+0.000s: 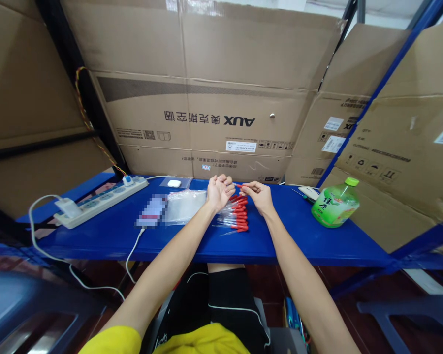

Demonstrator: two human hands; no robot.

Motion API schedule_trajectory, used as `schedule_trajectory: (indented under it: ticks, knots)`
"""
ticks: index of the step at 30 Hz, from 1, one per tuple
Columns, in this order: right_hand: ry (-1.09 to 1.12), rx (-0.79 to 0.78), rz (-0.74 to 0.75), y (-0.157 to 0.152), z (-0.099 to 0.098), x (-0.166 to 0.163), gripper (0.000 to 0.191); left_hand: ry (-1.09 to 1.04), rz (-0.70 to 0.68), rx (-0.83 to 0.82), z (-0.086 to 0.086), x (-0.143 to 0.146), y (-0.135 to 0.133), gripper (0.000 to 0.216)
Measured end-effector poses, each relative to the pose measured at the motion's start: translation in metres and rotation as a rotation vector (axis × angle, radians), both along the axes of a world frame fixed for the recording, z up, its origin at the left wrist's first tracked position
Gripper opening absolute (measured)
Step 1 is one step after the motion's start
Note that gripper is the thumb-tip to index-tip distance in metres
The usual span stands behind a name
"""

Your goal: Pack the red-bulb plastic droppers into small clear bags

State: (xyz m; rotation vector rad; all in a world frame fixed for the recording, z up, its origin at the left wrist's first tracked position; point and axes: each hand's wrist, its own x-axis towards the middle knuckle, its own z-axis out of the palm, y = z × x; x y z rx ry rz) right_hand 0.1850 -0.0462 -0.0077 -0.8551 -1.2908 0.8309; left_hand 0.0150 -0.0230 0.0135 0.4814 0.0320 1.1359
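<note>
My right hand [259, 197] pinches a slim red-handled tool [239, 186] between thumb and fingers, above the back part of the blue table. The tool's thin pale end points left, towards the fingertips of my left hand [220, 192]. That hand is turned palm up with its fingers curled in; what sits in them is too small to make out. Below and between both hands lies a row of similar red-handled tools [240, 216], their thin clear shafts pointing left. Left of my left wrist are flat clear plastic bags [184, 206].
Left of the bags lies a phone [152, 210] on a white cable. Further left is a power strip [103, 201]. A small white case [174, 184] lies behind. A green-labelled bottle [335, 204] stands right on the blue table [295, 241]. Cardboard sheets [206, 98] wall the back.
</note>
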Motion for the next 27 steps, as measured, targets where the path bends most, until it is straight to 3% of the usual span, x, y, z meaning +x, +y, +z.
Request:
schedule_trajectory:
  ticks: [27]
  knots:
    - [-0.039, 0.042, -0.034, -0.003, 0.002, -0.006, 0.047, 0.029, -0.02, -0.046, 0.008, 0.005, -0.011, 0.033]
